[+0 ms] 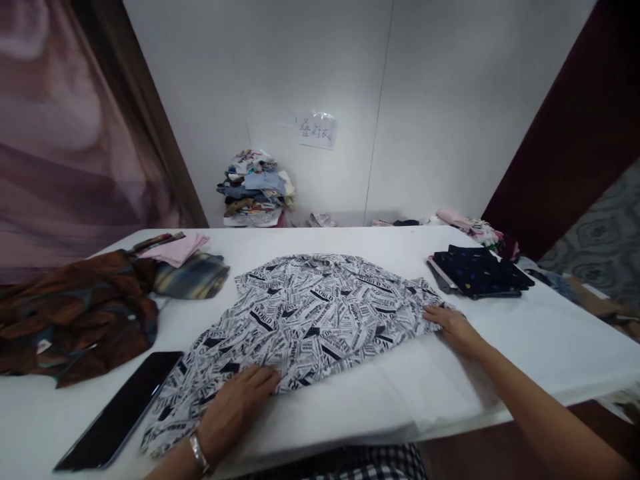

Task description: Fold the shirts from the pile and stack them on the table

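Observation:
A black-and-white newspaper-print shirt (320, 313) lies spread over the white table (370, 407), its collar at the far side. One of its sleeves stretches toward the near left. My left hand (243, 400), with a silver bracelet at the wrist, rests with fingers extended on the near edge of the shirt. At the shirt's right side, my right hand (455, 328) lies on the cloth with its fingers stretched out. Left of the near sleeve is a flat black tablet-like object (123, 407).
A rumpled brown patterned garment (95, 307) and a pink cloth (177, 250) on a plaid cloth (193, 277) lie left. Folded dark clothes (480, 270) sit right. Behind the table rises a clothes pile (257, 190), below a paper sign (317, 130) on the wall.

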{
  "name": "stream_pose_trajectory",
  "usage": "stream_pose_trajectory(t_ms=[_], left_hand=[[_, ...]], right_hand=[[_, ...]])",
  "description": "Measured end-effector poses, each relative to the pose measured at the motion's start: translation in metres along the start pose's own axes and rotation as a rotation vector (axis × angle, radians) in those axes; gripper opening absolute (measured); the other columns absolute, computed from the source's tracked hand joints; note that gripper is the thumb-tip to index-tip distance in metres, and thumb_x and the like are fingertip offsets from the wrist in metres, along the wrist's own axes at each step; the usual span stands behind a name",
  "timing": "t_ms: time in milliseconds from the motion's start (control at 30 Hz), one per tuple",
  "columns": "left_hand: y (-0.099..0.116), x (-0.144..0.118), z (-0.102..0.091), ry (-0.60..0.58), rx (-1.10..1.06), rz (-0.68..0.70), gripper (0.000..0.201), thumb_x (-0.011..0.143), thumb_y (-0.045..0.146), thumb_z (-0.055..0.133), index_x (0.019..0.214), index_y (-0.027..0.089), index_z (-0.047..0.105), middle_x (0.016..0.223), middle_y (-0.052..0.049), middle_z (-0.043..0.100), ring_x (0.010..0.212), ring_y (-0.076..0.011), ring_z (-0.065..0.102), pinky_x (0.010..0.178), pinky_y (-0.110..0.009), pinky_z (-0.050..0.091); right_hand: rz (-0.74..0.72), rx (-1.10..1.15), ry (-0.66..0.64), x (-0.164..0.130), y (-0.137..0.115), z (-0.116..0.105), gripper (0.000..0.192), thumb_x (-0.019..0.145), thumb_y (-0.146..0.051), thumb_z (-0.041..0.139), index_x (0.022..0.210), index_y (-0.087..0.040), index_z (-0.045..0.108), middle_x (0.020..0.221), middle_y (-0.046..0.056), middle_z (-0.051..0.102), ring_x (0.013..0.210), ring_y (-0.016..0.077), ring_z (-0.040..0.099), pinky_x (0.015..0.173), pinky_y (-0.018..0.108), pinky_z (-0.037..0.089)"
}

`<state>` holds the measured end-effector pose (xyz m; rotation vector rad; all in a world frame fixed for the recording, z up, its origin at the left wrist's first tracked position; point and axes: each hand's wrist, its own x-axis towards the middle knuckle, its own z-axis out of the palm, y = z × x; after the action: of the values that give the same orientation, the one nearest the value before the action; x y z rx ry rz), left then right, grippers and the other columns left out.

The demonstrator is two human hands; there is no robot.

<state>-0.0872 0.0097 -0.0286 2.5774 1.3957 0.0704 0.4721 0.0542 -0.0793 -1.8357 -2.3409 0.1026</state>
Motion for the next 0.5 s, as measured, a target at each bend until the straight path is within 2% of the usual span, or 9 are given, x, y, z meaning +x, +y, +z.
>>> stream_pose_trajectory(t_ms=[67,133,200,267,333,400,500], left_hand=[[0.0,-0.007,0.01,0.034,0.012,-0.004,0.048,0.082,0.009,0.042,0.117,0.032,0.067,0.118,-0.003,0.069,0.107,-0.0238,0.062,0.092,-0.038,0.05],[-0.002,-0.014,0.015,0.095,0.039,0.013,0.052,0.08,0.006,0.043,0.119,0.033,0.065,0.119,-0.002,0.069,0.109,-0.0231,0.062,0.094,-0.038,0.05],[-0.006,-0.02,0.014,0.161,0.052,0.051,0.052,0.079,0.009,0.048,0.122,0.034,0.063,0.121,-0.001,0.068,0.111,-0.0232,0.062,0.095,-0.038,0.051],[-0.009,-0.025,0.01,0.226,0.036,0.075,0.048,0.081,0.022,0.057,0.128,0.034,0.059,0.123,-0.001,0.067,0.111,-0.0234,0.063,0.095,-0.037,0.052],[-0.013,-0.023,0.005,0.281,0.018,0.045,0.049,0.083,0.038,0.061,0.131,0.034,0.056,0.127,-0.001,0.065,0.112,-0.0232,0.063,0.096,-0.037,0.053],[-0.016,-0.014,0.003,0.313,0.028,-0.016,0.048,0.087,0.047,0.055,0.133,0.032,0.055,0.134,-0.003,0.061,0.119,-0.0236,0.059,0.101,-0.04,0.049],[-0.023,0.006,0.01,0.272,0.071,-0.084,0.05,0.09,0.049,0.049,0.135,0.028,0.054,0.141,-0.006,0.053,0.13,-0.0276,0.05,0.108,-0.05,0.041]], right_hand=[[0.029,0.003,-0.017,-0.01,-0.001,0.005,0.068,0.066,-0.007,0.043,0.129,-0.022,0.062,0.143,0.006,0.049,0.136,0.0244,0.042,0.114,0.047,0.031],[0.095,0.003,-0.059,-0.012,-0.008,0.0,0.068,0.066,-0.009,0.044,0.13,-0.023,0.061,0.145,0.006,0.047,0.138,0.0274,0.038,0.114,0.052,0.029],[0.139,0.056,-0.111,-0.008,-0.02,-0.015,0.067,0.066,-0.011,0.045,0.129,-0.024,0.062,0.147,0.005,0.044,0.14,0.0295,0.033,0.113,0.054,0.029],[0.12,0.192,-0.133,0.005,-0.039,-0.035,0.065,0.069,-0.013,0.046,0.131,-0.027,0.059,0.15,0.002,0.041,0.142,0.0279,0.031,0.112,0.051,0.032],[0.072,0.357,-0.112,0.03,-0.065,-0.052,0.058,0.077,-0.018,0.045,0.133,-0.03,0.057,0.148,0.0,0.043,0.14,0.0245,0.035,0.112,0.046,0.035],[0.038,0.461,-0.078,0.066,-0.096,-0.06,0.047,0.085,-0.027,0.045,0.129,-0.028,0.06,0.142,0.002,0.052,0.133,0.0238,0.045,0.111,0.044,0.037],[-0.004,0.474,-0.041,0.139,-0.147,-0.055,0.04,0.089,-0.032,0.044,0.122,-0.024,0.066,0.133,0.005,0.06,0.126,0.024,0.053,0.105,0.042,0.043]])
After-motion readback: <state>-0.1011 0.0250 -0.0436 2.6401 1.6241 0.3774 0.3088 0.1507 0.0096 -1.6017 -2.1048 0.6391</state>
